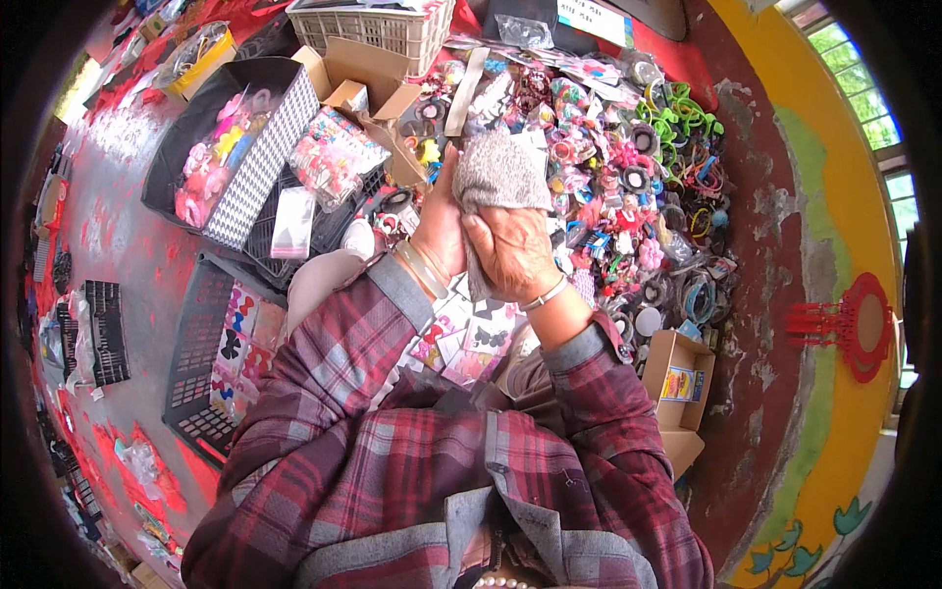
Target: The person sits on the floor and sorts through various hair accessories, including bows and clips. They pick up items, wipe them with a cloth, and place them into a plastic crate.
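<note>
A grey speckled knit cloth (pixel 502 175) is held up in front of me, bunched at the top, with a narrow end hanging down between my wrists. My left hand (pixel 440 232) grips its left side, the fingers partly behind it. My right hand (pixel 514 251) is closed on the lower part, its fingertips covered by the fabric. Whether the cloth is a towel or a garment I cannot tell. Just beyond it spreads a large heap of small hair accessories (pixel 608 182). Cards with bows (pixel 481 334) lie below my hands, near my lap.
At the left stand a houndstooth box (pixel 257 162) with bagged pink items and a dark plastic crate (pixel 203 339) of bow cards. An open cardboard box (pixel 378 83) and a beige basket (pixel 378 29) are farther off. Another cardboard box (pixel 675 388) sits right, near the wall (pixel 756 294).
</note>
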Tool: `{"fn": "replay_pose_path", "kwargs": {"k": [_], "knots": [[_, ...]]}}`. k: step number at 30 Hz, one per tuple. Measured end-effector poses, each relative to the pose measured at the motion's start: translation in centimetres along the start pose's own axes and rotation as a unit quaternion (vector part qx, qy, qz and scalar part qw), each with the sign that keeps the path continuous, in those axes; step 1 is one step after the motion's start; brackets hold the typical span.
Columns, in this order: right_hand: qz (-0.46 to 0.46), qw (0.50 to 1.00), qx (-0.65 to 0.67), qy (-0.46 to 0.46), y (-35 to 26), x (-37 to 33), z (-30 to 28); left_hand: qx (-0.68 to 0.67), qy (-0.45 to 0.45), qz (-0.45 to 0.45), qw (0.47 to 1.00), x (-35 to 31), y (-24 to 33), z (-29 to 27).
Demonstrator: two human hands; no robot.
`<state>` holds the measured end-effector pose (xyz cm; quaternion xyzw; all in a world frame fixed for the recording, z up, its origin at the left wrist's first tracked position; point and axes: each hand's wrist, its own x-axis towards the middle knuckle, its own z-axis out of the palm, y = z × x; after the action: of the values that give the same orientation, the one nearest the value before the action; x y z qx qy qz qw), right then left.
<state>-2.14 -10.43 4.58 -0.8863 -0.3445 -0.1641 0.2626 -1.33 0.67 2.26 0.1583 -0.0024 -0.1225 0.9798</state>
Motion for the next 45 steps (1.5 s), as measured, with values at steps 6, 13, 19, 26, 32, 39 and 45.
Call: {"fn": "replay_pose_path", "kwargs": {"k": [6,13,19,26,32,39,45], "knots": [[0.078,0.997,-0.004,0.002,0.0,0.9,-0.4,0.019,-0.001,0.027,0.999,0.7,-0.4,1.0],[0.107,0.981,-0.087,0.139,3.1,2.2,-0.2,0.03,-0.009,-0.014,0.999,0.3,-1.3,1.4],[0.262,0.956,0.082,0.104,5.5,2.0,-0.8,0.183,0.071,0.035,0.98,-0.5,-1.1,0.7],[0.429,0.823,0.333,0.169,13.9,-0.7,0.6,0.065,0.005,-0.043,0.997,0.3,0.8,0.2],[0.367,0.601,0.634,0.32,10.7,-0.2,-7.7,0.089,0.072,0.023,0.993,0.1,2.7,1.0],[-0.071,0.983,0.143,0.091,1.9,0.7,-3.9,0.041,-0.018,-0.009,0.999,0.4,1.9,0.9],[-0.036,0.997,-0.061,0.014,0.4,1.0,-0.6,-0.013,-0.048,0.001,0.999,-0.6,1.3,1.7]]}}
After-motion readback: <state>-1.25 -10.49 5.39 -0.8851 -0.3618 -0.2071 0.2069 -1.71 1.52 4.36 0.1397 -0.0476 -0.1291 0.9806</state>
